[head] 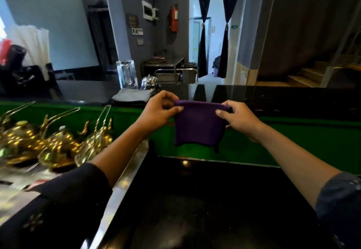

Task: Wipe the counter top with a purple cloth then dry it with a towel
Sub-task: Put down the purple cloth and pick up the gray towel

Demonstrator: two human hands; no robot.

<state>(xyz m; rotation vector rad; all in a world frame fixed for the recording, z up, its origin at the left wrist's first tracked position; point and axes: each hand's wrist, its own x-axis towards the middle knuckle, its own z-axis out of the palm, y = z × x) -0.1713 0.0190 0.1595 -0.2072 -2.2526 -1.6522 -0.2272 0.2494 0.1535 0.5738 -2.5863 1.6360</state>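
A person holds a folded purple cloth up in the air at the centre of the view, above a glossy black worktop. The left hand pinches the cloth's top left corner and the right hand pinches its top right corner, each grip closed on the fabric. At 11 o'clock from the cloth, a folded grey towel lies on the worktop. At 9 o'clock, gold teapots stand on a steel surface.
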